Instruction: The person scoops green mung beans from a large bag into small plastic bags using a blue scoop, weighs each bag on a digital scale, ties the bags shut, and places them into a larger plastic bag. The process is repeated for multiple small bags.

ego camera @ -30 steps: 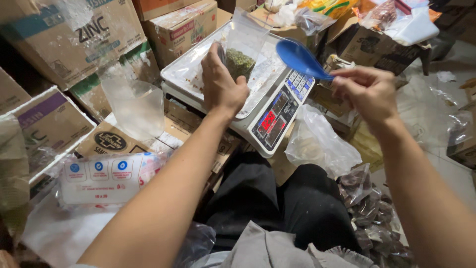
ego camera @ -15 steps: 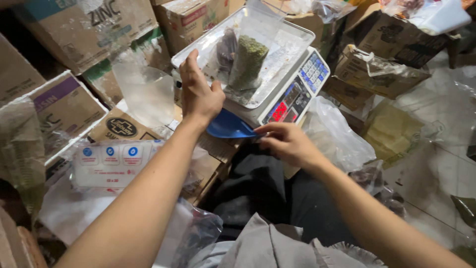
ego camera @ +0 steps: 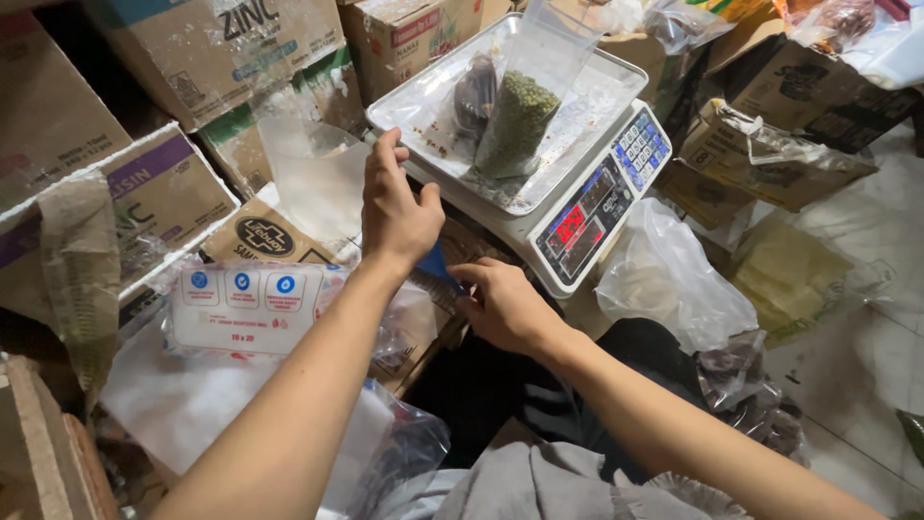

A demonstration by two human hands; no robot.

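A white digital scale (ego camera: 597,207) with a metal tray (ego camera: 423,91) stands in front of me. On the tray a clear plastic bag of green beans (ego camera: 518,120) leans upright, next to a darker filled bag (ego camera: 474,91). My left hand (ego camera: 395,207) hovers at the tray's near edge, fingers loosely apart, holding nothing I can see. My right hand (ego camera: 500,303) is low, below the scale, gripping a blue scoop (ego camera: 433,262) that is mostly hidden behind my left hand.
Cardboard boxes (ego camera: 221,58) crowd the left and back. A pack of clear plastic bags (ego camera: 255,308) lies at my left. Loose plastic bags (ego camera: 674,279) and a bag of dark goods (ego camera: 746,390) sit on the right, on the tiled floor (ego camera: 866,318).
My right hand came down from above the scale with the blue scoop to below the scale's front. My left hand dropped back from the bag to the tray's near edge.
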